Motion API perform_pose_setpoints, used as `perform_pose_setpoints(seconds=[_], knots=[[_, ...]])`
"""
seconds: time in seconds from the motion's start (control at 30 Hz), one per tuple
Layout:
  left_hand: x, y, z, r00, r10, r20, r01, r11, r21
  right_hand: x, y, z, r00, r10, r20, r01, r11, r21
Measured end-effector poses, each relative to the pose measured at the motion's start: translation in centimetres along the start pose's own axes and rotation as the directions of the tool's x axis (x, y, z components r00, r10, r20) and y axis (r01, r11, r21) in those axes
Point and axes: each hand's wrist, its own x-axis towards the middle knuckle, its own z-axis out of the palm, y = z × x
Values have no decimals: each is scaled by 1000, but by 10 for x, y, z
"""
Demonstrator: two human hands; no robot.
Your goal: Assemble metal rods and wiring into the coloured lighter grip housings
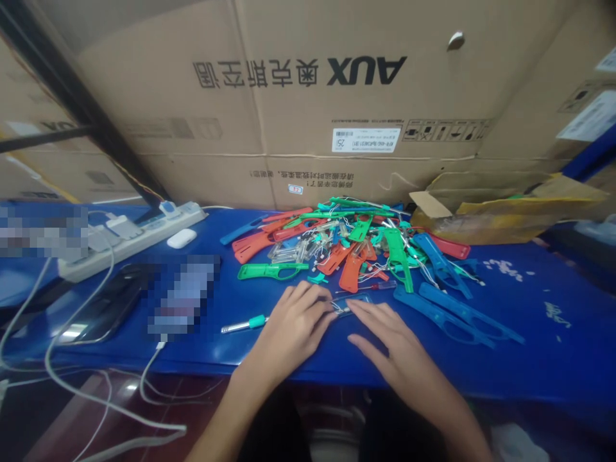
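My left hand (298, 321) has its fingers curled over a half-assembled lighter. The lighter's silver tube with a teal collar (258, 321) sticks out to the left of that hand. Between my hands shows part of a blue lighter shell (360, 299) with white wires. My right hand (387, 330) touches the shell with its fingertips, the fingers stretched out and the thumb held apart. Just beyond lies a small screwdriver (385, 285). Two blue shell halves (464, 314) lie to the right, and a green shell half (272, 271) lies beyond my left hand.
A heap of coloured lighter shells and wired parts (346, 240) covers the table's middle back. An opened carton (500, 218) stands behind it at right. On the left are a power strip (139, 237), two phones, cables and a white earbud case (181, 239). Cardboard (298, 122) walls the back.
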Motion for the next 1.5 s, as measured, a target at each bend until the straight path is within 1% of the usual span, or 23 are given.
perform_pose_setpoints(seconds=[0.13,0.2,0.4,0.57,0.83,1.03,1.13,1.2,1.3,1.4,1.5], knots=[[0,2,-1,1000,19,1,-19,1000,7,1,-2,-1,998,-15,-64,17,999,41],[0,2,0,1000,17,-4,-17,1000,-4,2,-4,-2,997,-26,-73,30,999,45],[-2,1,-1,1000,-12,-8,12,999,-48,2,-5,-4,999,-39,-36,40,999,28],[-2,0,-2,1000,-11,-19,10,997,-80,2,-5,-6,999,-50,1,50,998,29],[-2,-1,-2,1000,-18,-26,15,995,-100,2,-6,-8,996,-85,-26,86,996,27],[-2,-1,-2,999,-3,-36,0,995,-98,1,-4,-6,998,-66,6,66,998,16],[-3,-1,-3,999,3,-35,-7,995,-99,0,-4,-6,998,-66,-11,66,997,31],[-4,-1,-4,1000,2,-27,-4,994,-107,1,-6,-7,997,-62,-43,64,995,72],[-5,1,-6,1000,4,-18,-6,990,-139,7,-11,-9,992,-23,-120,48,976,211],[-5,2,-8,1000,7,-23,-10,985,-170,18,-18,-7,981,32,-192,40,932,359],[-5,2,-8,999,8,-35,-15,982,-190,27,-26,-2,970,95,-223,22,882,471]])
